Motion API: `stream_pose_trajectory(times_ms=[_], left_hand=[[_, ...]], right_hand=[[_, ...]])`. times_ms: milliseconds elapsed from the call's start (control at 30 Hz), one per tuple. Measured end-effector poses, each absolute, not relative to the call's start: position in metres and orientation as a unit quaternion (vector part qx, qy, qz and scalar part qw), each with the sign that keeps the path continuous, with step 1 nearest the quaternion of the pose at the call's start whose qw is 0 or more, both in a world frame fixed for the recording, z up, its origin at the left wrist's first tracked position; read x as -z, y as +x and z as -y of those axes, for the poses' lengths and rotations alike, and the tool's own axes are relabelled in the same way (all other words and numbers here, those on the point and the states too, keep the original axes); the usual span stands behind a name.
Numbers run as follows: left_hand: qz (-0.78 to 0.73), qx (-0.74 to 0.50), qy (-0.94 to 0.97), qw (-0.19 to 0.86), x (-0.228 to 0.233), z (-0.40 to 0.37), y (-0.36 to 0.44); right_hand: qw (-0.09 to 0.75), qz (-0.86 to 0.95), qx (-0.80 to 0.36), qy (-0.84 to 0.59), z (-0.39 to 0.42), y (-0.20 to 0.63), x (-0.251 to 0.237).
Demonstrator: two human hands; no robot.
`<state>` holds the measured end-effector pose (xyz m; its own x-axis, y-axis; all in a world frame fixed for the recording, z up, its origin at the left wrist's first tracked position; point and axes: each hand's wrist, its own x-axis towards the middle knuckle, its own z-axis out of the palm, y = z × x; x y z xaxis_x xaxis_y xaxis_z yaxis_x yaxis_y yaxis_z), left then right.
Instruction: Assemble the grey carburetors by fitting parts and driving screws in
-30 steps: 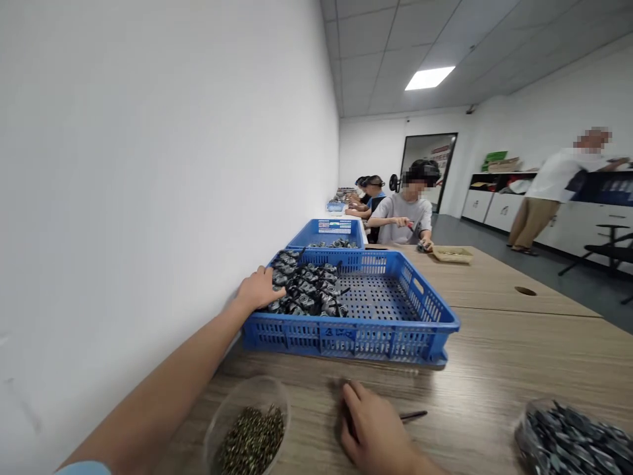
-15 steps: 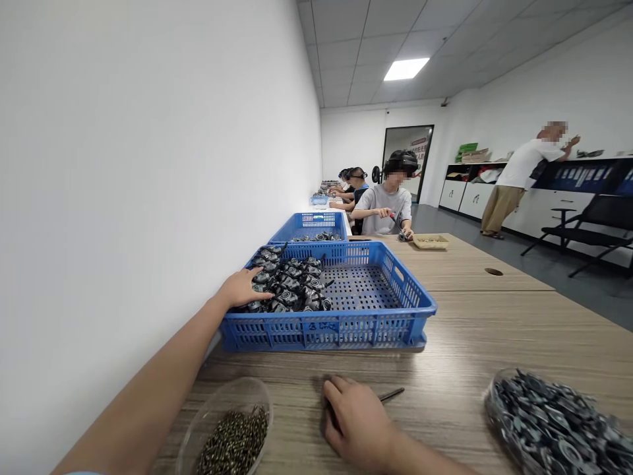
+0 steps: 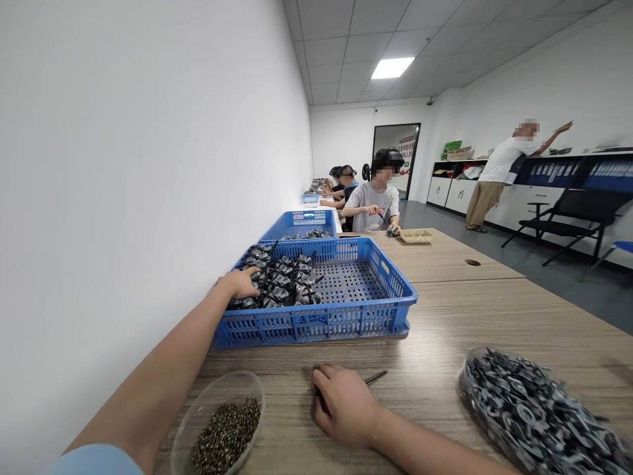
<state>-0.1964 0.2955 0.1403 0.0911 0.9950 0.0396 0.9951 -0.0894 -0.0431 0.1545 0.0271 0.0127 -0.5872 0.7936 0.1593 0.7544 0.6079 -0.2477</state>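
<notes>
My left hand (image 3: 240, 284) reaches over the near left side of a blue plastic crate (image 3: 316, 323). Its thumb and forefinger are apart, touching black and silver metal parts (image 3: 279, 277) heaped in the crate's left half; no part is lifted. On the table in front of the crate, my right hand (image 3: 346, 406) is closed around a screwdriver (image 3: 376, 378). The dark shaft sticks out to the right from under the hand, and the palm hides most of the handle. A clear round tub (image 3: 180, 439) of brass-coloured screws (image 3: 227, 435) stands to its left.
A clear container (image 3: 467, 389) heaped with grey metal pieces stands at the right. Behind the near crate is a second blue crate (image 3: 277, 227). Across the table (image 3: 445, 323) sits a co-worker (image 3: 373, 198) near a tan tray (image 3: 416, 237). A white wall (image 3: 148, 132) borders the left side.
The view has turned slightly right, shifting everything leftward. My left hand has settled deeper among the parts. My right hand stays on the screwdriver. A standing person at the back has raised an arm.
</notes>
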Motion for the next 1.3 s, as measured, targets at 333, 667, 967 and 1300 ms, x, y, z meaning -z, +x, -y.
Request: stream_pose_trajectory(times_ms=[333, 667, 967, 1300], left_hand=[[0.696, 0.041, -0.71, 0.095, -0.133, -0.255, -0.191], [0.633, 0.143, -0.742, 0.166, -0.134, -0.242, -0.18], [0.575, 0.313, -0.712, 0.255, -0.156, -0.215, -0.179], [0.297, 0.54, -0.74, 0.27, -0.172, -0.049, -0.1]], right_hand=[[0.117, 0.897, -0.064, -0.421, -0.028, 0.157, -0.018], [0.128, 0.905, -0.059, -0.403, -0.028, 0.161, -0.018], [0.136, 0.896, -0.048, -0.42, -0.026, 0.159, -0.014], [0.188, 0.718, 0.01, -0.67, -0.062, 0.203, -0.005]])
